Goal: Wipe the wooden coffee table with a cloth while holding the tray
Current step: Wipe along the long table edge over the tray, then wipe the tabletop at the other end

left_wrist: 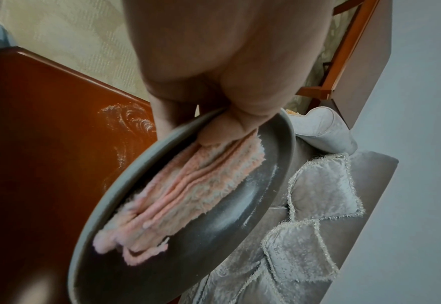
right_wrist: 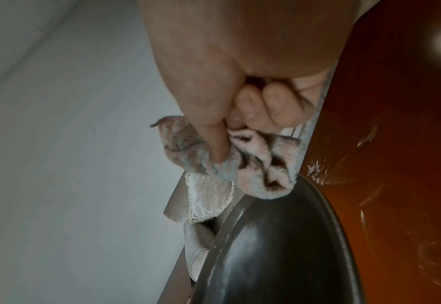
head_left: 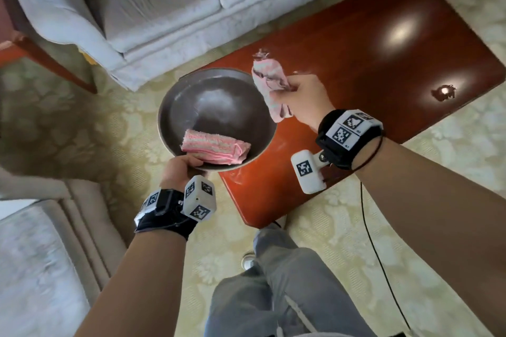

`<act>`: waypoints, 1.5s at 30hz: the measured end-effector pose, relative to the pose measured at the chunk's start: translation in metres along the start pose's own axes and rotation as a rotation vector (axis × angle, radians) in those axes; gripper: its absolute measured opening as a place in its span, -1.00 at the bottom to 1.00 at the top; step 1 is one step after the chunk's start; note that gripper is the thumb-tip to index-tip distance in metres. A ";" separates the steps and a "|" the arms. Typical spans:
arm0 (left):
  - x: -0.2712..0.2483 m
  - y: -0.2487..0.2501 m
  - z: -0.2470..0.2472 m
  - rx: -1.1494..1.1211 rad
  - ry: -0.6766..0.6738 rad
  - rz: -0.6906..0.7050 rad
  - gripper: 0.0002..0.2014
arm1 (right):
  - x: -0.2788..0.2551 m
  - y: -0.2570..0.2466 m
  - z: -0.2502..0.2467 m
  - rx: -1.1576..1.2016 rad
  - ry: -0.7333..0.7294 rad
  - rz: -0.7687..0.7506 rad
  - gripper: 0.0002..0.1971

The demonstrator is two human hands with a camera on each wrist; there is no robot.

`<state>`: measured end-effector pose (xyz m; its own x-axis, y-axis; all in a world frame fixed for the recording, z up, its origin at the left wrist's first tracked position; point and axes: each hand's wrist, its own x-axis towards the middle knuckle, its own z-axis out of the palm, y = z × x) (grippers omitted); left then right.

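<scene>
Head view looks down on a grey sofa (head_left: pixel 153 5) along the top of the scene, with fringed cushions (left_wrist: pixel 323 185) on it in the left wrist view, and a pale patterned carpet (head_left: pixel 82 123) underneath everything. The red-brown wooden desk (head_left: pixel 383 63) runs diagonally from the upper right corner toward the person's legs, its glossy top showing bright reflections and, near the tray's side, pale smeared streaks (right_wrist: pixel 370 185). A round dark grey tray (head_left: pixel 219 98) hangs over the desk's left edge, partly above the carpet, lifted clear of the surface. The left hand (head_left: pixel 179 169) holds it at its near rim: the left wrist view shows the thumb (left_wrist: pixel 227 131) curled over the rim onto the inside and the fingers under the tray, so this grip pinches the rim. Inside the tray, by that near rim and touching the thumb, lies a folded pink cloth (head_left: pixel 216 149) in striped layers. The right hand (head_left: pixel 304 101) is above the desk just beside the tray's right rim, its fingers (right_wrist: pixel 274 107) curled tight round a crumpled pink-and-white cloth (head_left: pixel 269 85), a grip pressed closed on the fabric. Loose ends of that cloth stick out above and below the fist, and its lower end overlaps the tray's rim. Whether it touches the desk cannot be told.
</scene>
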<state>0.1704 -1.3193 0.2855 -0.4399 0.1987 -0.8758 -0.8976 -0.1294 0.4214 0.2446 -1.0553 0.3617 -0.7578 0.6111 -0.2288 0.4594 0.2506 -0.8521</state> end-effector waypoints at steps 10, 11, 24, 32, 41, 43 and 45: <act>0.040 0.047 0.033 -0.084 -0.030 0.009 -0.73 | 0.054 -0.009 0.032 0.109 -0.055 0.179 -0.72; 0.043 0.052 0.034 -0.084 -0.038 0.002 -0.73 | 0.057 -0.012 0.035 0.141 -0.073 0.196 -0.72; 0.109 0.130 0.055 -0.006 -0.224 -0.070 -0.65 | 0.090 -0.015 0.041 0.702 0.086 0.442 -0.79; 0.169 0.103 0.064 -0.059 -0.280 -0.064 -0.54 | 0.105 0.085 0.050 0.431 0.354 0.440 -0.88; 0.245 0.050 0.080 -0.189 -0.260 -0.057 -0.51 | 0.124 0.231 0.066 0.323 0.352 0.574 -0.18; 0.257 0.044 0.084 -0.212 -0.265 -0.072 -0.49 | 0.132 0.251 0.068 0.179 0.305 0.587 -0.13; 0.265 0.039 0.090 -0.222 -0.283 -0.071 -0.42 | 0.142 0.268 0.071 0.083 0.275 0.609 -0.14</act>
<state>0.0161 -1.1842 0.0910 -0.3955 0.4713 -0.7883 -0.9115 -0.3069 0.2738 0.2268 -0.9547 0.0674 -0.2244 0.7968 -0.5610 0.7220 -0.2507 -0.6449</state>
